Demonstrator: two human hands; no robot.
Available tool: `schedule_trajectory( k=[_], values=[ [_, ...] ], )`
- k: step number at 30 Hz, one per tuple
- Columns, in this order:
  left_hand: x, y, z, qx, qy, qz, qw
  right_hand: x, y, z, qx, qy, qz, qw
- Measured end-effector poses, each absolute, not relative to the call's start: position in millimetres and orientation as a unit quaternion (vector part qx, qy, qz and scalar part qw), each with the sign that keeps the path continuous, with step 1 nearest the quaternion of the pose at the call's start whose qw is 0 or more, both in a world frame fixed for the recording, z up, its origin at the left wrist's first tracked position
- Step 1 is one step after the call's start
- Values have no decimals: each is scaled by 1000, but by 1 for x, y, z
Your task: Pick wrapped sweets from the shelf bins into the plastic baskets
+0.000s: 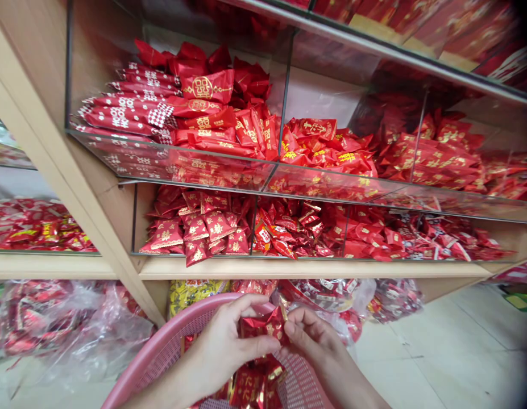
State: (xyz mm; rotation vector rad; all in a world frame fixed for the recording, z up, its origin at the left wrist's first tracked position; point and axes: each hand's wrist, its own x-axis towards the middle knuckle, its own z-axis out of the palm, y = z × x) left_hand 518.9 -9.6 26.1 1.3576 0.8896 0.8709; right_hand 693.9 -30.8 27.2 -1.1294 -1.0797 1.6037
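Observation:
Over a pink plastic basket (139, 355), my left hand (223, 346) grips a red packet with gold print (267, 325), thumb across its front and fingers behind. My right hand (316, 341) pinches the gold-edged right end of the same packet between thumb and fingertips. Below my hands, more red packets (252, 386) with gold characters lie in the basket. My left forearm hides part of the basket's inside.
Wooden shelves with glass dividers hold heaps of red packets (203, 130). A lower shelf (212, 224) carries more. Beneath stand clear bags of wrapped goods (75, 318) and a yellow bag (195, 294). Pale floor tiles (451, 352) lie at right.

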Motion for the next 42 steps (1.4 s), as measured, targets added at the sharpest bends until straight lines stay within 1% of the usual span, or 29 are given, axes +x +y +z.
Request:
schedule_trajectory(
  k=[5,12,19,21,24,27,30,37,42],
  values=[
    [513,-16,33,663,421,345,515,698,-32,28,-484,-487,570,451],
    [504,-20,27,765,397,328,387,704,-34,20,-480,-528,515,475],
    [500,-23,25,781,394,372,311,710,-38,18,-457,-575,459,500],
    [500,-23,26,780,391,384,301,712,-39,17,-439,-597,429,517],
    [501,-22,28,777,386,400,296,717,-43,15,-427,-640,349,535],
    [501,-22,31,777,369,416,293,723,-46,13,-395,-701,270,529],
    [501,-23,33,781,358,422,289,727,-48,13,-360,-743,224,518],
    [502,-24,34,781,345,430,294,729,-50,12,-350,-746,203,529],
    [509,-22,36,779,335,431,310,726,-48,4,-397,-675,222,581]
  ],
)
